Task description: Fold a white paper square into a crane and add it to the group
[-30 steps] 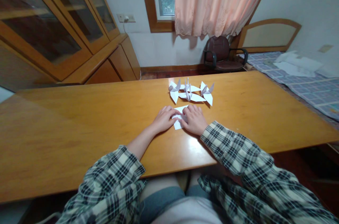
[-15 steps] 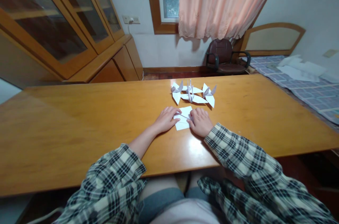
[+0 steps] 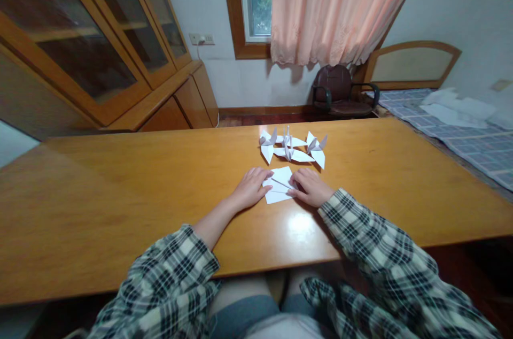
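A partly folded white paper (image 3: 279,185) lies flat on the table in front of me, a crease line running across its middle. My left hand (image 3: 252,186) holds its left edge, thumb and forefinger on the paper. At the opposite edge, my right hand (image 3: 309,187) has its fingers bent and the thumb against the paper, gripping the right corner. Just beyond the paper stand several white origami cranes, among them a left crane (image 3: 267,145), a front middle crane (image 3: 290,153) and a right crane (image 3: 316,148).
The wooden table (image 3: 120,210) stretches wide to both sides, its near edge by my lap. Behind it are a glass-door cabinet (image 3: 132,61), a brown armchair (image 3: 339,90) and a bed (image 3: 452,120). A pink curtain (image 3: 324,7) hangs by the window.
My right hand has shifted slightly to the right along the paper, uncovering more of the crease. The left hand stays at its edge. The whole view has tilted up a little.
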{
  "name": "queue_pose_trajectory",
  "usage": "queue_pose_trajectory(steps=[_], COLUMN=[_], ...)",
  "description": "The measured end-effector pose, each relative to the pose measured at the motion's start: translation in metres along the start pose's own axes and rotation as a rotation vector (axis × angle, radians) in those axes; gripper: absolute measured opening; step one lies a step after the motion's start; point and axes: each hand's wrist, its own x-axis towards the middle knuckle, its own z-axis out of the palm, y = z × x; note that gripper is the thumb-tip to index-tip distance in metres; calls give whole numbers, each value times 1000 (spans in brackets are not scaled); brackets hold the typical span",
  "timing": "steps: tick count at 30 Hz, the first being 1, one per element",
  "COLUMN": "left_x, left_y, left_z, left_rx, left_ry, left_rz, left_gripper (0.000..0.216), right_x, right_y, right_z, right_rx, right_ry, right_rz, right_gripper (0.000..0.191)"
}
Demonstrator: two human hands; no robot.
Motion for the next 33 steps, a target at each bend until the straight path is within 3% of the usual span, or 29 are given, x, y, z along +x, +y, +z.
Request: queue_pose_trajectory(steps=[4, 11, 17, 21, 24, 27, 33], left_x=[0, 4, 8, 6, 3, 2, 2], left_y=[-2, -11, -18, -17, -17, -17, -12], left_z=[-2, -5, -2, -4, -6, -7, -5], left_rx=[9, -99, -161, -89, 56, 141, 112], left_ry=[-16, -16, -36, 69, 160, 143, 91], left_rz=[49, 210, 262, 170, 25, -22, 25], left_gripper=[33, 28, 27, 26, 41, 38, 29], right_x=[9, 17, 22, 28, 34, 41, 42], right_y=[5, -2, -13, -13, -9, -7, -5], right_z=[-6, 0, 6, 11, 12, 9, 5], right_rx=[96, 28, -13, 57, 154, 257, 472], right_ry=[79, 120, 165, 152, 111, 48, -28], right_rz=[-9, 68, 65, 99, 187, 259, 303], right_gripper=[22, 33, 38, 32, 30, 24, 11])
